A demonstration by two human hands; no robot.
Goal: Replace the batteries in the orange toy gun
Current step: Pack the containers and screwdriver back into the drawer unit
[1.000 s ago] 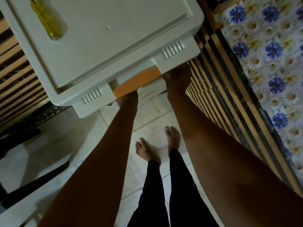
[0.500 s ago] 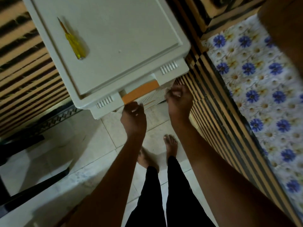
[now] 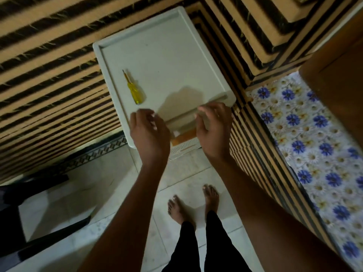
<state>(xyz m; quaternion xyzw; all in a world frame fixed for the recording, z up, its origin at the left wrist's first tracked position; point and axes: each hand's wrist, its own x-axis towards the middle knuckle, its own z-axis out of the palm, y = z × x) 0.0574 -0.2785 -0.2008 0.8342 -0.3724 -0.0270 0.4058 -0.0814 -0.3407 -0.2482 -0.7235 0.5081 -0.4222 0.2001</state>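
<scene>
Yellow screwdriver, one, on one white cabinet top; two hands, left and right, apart, loosely curled, empty.

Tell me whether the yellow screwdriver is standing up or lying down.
Lying down: the yellow screwdriver rests flat on the white cabinet top, tip pointing away, untouched.

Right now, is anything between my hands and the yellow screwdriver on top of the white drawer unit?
Nothing visible blocks it. The yellow screwdriver lies alone on the white drawer unit. The left hand is nearest, over the front edge, with bare top between them. The right hand is farther off. No toy gun is in view.
</scene>
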